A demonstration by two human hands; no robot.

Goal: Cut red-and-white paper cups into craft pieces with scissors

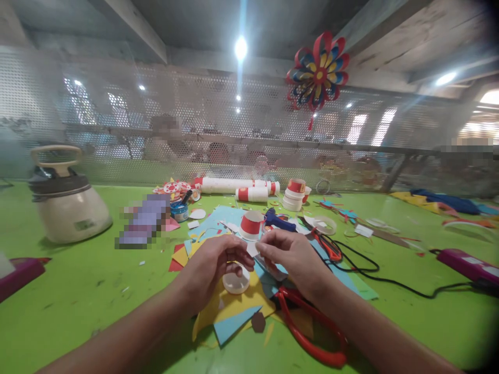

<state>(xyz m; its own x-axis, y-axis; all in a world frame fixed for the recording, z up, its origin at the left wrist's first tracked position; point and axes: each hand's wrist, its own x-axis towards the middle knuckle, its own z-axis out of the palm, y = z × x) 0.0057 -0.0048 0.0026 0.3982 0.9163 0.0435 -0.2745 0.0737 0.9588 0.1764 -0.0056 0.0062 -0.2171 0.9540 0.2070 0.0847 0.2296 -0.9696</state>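
My left hand (220,259) hovers over the coloured paper with its fingers loosely curled and apart, nothing visible in them. Under its fingertips lies a white round cup base (236,282). Just to the right, my right hand (296,257) has thumb and fingers pinched together; whatever is between them is too small to make out. A short red-and-white paper cup (251,226) stands behind both hands, with a blue glue gun (281,222) beside it. Large red-handled scissors (312,327) lie below my right hand and partly under my forearm.
Yellow and blue paper scraps (236,324) cover the green table (128,322). Behind are stacked paper cups (294,195), cups lying sideways (251,194) and a blue jar (179,211). A black cord (405,291) runs right to a purple power strip (468,262). A large flask (70,208) stands left.
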